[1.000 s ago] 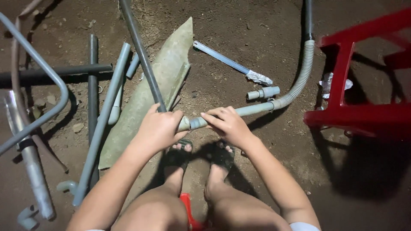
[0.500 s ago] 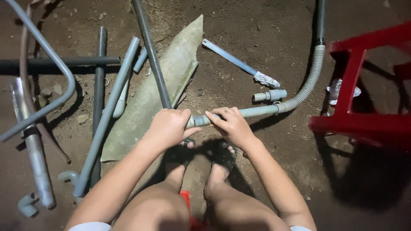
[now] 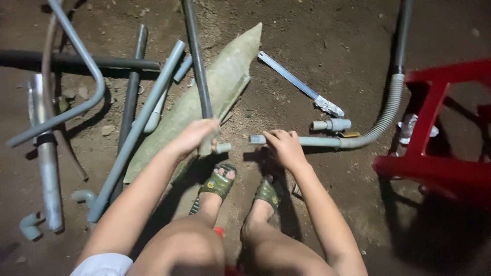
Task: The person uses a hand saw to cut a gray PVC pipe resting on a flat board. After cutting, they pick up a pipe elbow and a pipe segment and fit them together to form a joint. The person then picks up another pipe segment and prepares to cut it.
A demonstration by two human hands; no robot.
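My left hand (image 3: 193, 135) grips the near end of a dark grey pipe (image 3: 197, 71) with a pale fitting (image 3: 222, 148) at its end. My right hand (image 3: 285, 148) holds a short grey pipe (image 3: 317, 141) near its open end (image 3: 257, 139); that pipe runs right into a ribbed flexible hose (image 3: 387, 110). A gap of bare dirt separates the two pipe ends. My feet in green sandals (image 3: 219, 183) rest just below the hands.
A curved greenish sheet (image 3: 220, 87) lies under the dark pipe. Several grey pipes (image 3: 138, 128) and elbow fittings (image 3: 30, 225) lie at the left. A small connector (image 3: 332, 124), a blue-handled tool (image 3: 294, 82) and a red plastic chair (image 3: 440, 128) are at the right.
The two pipe ends, held together before, are now pulled apart. My left hand moved left with the fitting; my right hand stayed on the hose-side pipe.
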